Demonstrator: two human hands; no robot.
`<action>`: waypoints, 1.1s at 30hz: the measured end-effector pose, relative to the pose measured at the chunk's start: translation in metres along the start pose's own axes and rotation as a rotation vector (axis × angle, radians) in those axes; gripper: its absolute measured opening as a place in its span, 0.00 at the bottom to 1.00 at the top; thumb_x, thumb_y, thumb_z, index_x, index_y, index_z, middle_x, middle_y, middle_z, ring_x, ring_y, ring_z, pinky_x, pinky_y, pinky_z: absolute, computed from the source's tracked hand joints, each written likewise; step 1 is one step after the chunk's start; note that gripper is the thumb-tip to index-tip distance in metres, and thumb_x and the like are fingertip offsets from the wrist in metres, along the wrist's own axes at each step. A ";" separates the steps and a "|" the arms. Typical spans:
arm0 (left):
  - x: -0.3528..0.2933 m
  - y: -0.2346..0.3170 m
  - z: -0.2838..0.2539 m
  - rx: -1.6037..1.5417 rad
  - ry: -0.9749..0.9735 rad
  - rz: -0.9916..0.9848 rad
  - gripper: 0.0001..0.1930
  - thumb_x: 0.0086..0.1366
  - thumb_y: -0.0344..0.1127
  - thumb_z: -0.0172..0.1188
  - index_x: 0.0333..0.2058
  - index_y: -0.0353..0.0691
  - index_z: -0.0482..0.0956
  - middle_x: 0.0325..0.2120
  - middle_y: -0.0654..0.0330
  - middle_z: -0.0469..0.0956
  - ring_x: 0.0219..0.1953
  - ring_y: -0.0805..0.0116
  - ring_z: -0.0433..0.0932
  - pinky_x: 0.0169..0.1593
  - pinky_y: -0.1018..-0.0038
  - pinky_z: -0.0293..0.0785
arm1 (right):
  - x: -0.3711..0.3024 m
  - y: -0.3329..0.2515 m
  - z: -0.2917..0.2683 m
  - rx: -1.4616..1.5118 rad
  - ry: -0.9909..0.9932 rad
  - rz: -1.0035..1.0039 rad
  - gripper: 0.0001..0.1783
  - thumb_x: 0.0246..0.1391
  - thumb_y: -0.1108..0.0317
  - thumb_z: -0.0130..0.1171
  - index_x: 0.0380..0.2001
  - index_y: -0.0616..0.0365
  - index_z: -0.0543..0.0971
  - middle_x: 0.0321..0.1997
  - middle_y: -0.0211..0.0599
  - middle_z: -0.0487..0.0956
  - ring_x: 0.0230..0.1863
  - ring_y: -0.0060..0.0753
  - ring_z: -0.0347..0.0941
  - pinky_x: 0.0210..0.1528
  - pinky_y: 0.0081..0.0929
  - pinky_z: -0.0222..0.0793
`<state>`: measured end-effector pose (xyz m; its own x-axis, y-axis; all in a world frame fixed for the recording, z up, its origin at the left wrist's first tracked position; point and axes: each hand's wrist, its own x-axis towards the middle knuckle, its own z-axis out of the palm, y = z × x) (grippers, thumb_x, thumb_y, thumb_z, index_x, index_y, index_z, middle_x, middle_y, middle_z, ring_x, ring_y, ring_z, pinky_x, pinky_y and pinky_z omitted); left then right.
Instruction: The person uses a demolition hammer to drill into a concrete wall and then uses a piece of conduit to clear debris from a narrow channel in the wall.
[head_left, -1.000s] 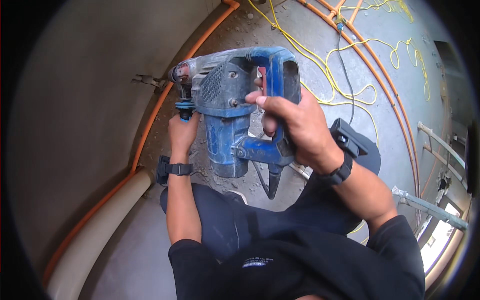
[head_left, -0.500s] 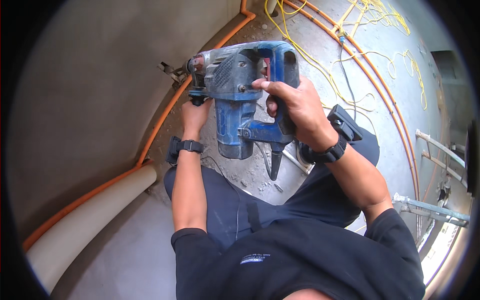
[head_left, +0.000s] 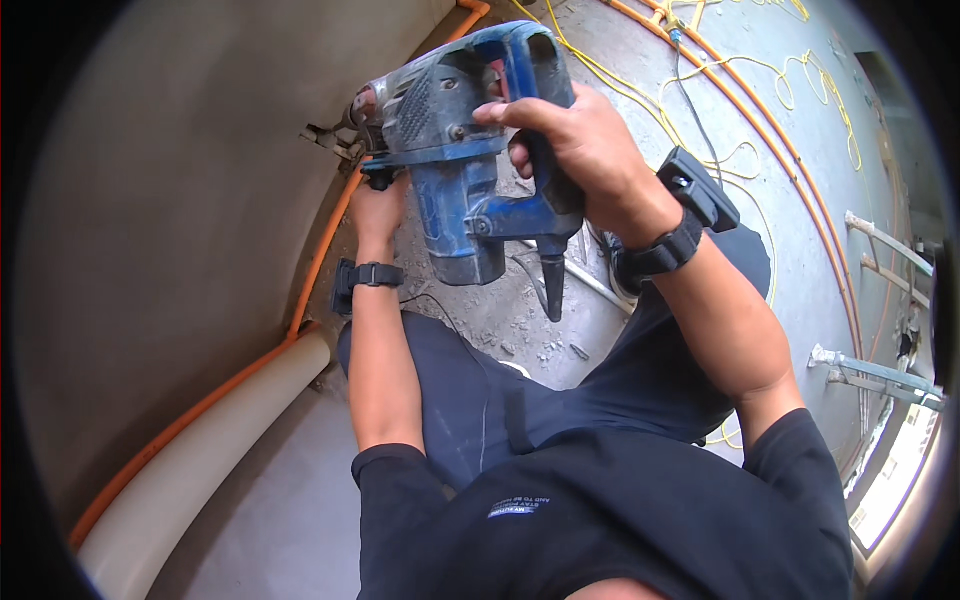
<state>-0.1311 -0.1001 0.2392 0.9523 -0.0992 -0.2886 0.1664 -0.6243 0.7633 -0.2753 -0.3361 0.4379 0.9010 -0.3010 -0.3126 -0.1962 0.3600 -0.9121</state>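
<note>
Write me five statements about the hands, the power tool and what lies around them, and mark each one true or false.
1. The right hand is on the rear handle of the blue power tool. True.
2. The left hand hangs free of the tool. False: it holds the side handle near the tool's front end.
3. A black strap circles each wrist. True.
4. The thick pale pipe is on the person's right. False: it is on the left, beside an orange pipe.
5. A yellow cord lies in loops on the floor. True.
</note>
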 end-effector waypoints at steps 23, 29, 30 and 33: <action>0.024 -0.048 -0.001 0.126 -0.085 -0.033 0.26 0.53 0.55 0.72 0.29 0.31 0.86 0.23 0.50 0.84 0.30 0.58 0.86 0.39 0.63 0.78 | 0.040 0.040 -0.002 0.135 0.047 0.136 0.10 0.64 0.63 0.64 0.40 0.59 0.79 0.36 0.35 0.85 0.23 0.14 0.72 0.24 0.16 0.71; 0.037 -0.061 0.009 -0.002 -0.013 0.107 0.26 0.55 0.53 0.68 0.27 0.27 0.85 0.19 0.47 0.83 0.27 0.55 0.86 0.33 0.60 0.77 | 0.013 0.050 0.020 -0.068 0.043 0.128 0.16 0.60 0.62 0.66 0.43 0.66 0.82 0.35 0.37 0.86 0.23 0.20 0.75 0.27 0.22 0.73; 0.032 -0.064 0.011 -0.051 -0.047 0.049 0.26 0.55 0.52 0.69 0.28 0.26 0.85 0.18 0.47 0.82 0.26 0.53 0.86 0.33 0.59 0.77 | 0.006 0.050 0.025 -0.097 0.051 0.090 0.17 0.59 0.63 0.66 0.43 0.67 0.81 0.33 0.37 0.86 0.23 0.21 0.75 0.27 0.22 0.74; 0.016 -0.061 0.019 -0.045 -0.062 -0.074 0.25 0.55 0.50 0.71 0.29 0.25 0.85 0.21 0.43 0.84 0.30 0.50 0.87 0.36 0.58 0.78 | -0.004 0.043 0.030 -0.166 0.045 0.010 0.17 0.58 0.64 0.66 0.44 0.66 0.79 0.35 0.40 0.86 0.23 0.20 0.76 0.28 0.21 0.74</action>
<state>-0.1304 -0.0780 0.1772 0.9195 -0.1031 -0.3794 0.2483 -0.5960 0.7636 -0.2760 -0.2927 0.4084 0.8811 -0.3386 -0.3303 -0.2700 0.2133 -0.9389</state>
